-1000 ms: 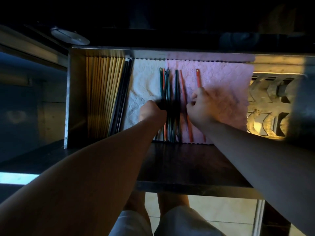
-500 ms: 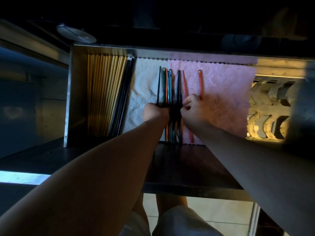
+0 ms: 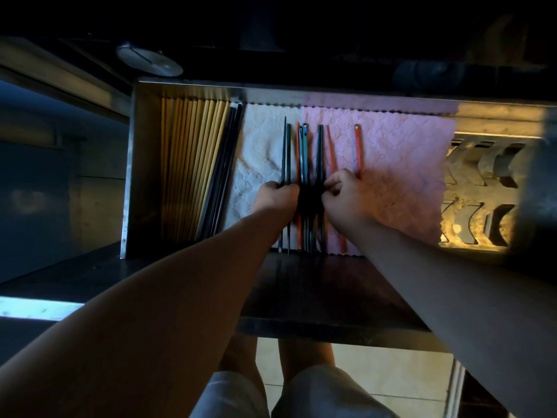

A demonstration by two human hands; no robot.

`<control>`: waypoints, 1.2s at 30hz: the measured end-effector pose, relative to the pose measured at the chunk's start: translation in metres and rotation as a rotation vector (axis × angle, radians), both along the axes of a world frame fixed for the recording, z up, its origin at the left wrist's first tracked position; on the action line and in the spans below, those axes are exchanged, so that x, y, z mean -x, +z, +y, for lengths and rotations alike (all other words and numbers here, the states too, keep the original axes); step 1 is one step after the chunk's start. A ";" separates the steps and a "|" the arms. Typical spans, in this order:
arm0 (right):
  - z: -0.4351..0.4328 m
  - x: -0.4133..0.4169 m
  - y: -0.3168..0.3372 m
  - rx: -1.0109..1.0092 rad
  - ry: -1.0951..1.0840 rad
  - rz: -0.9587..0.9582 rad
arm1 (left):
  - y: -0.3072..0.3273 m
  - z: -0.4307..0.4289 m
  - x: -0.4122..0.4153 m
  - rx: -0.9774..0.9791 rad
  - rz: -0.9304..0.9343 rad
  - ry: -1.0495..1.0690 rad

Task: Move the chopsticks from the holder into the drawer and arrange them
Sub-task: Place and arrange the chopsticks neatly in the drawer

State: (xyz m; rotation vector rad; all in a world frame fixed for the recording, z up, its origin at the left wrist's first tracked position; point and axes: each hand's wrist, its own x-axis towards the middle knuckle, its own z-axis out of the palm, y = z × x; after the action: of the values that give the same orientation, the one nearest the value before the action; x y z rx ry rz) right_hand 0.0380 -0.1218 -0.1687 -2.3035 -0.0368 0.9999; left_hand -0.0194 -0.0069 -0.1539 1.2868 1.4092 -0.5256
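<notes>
Dimly, the left hand [image 3: 275,197] clasps dark chopsticks [image 3: 288,152], while shadow hides whether the right hand [image 3: 343,196] has any grip.

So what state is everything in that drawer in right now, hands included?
Drawer: pulled open.
Coloured chopsticks: lying lengthwise on the cloths, unevenly spaced.
Wooden chopsticks: packed side by side at left.
Left hand: gripping coloured chopsticks.
Right hand: pinching coloured chopsticks.

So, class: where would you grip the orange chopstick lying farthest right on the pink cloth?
Pinch the orange chopstick by its far half, from above and the right: it lies flat on the pink cloth, the right hand hides its near half, other chopsticks lie to its left.
</notes>
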 end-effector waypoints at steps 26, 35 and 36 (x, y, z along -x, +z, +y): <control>0.047 0.002 0.001 0.164 0.317 -0.255 | -0.008 0.030 0.030 -0.046 -0.052 0.062; 0.064 -0.006 -0.005 0.442 0.364 -0.363 | -0.008 0.029 0.032 -0.050 -0.070 0.057; 0.067 -0.008 -0.006 0.447 0.357 -0.345 | -0.010 0.029 0.031 -0.046 -0.069 0.068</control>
State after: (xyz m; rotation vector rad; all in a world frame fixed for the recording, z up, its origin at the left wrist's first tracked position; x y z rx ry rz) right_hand 0.0457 -0.0552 -0.1743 -2.9340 -0.4168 0.8226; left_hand -0.0506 0.0223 -0.1642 1.2772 1.4096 -0.4007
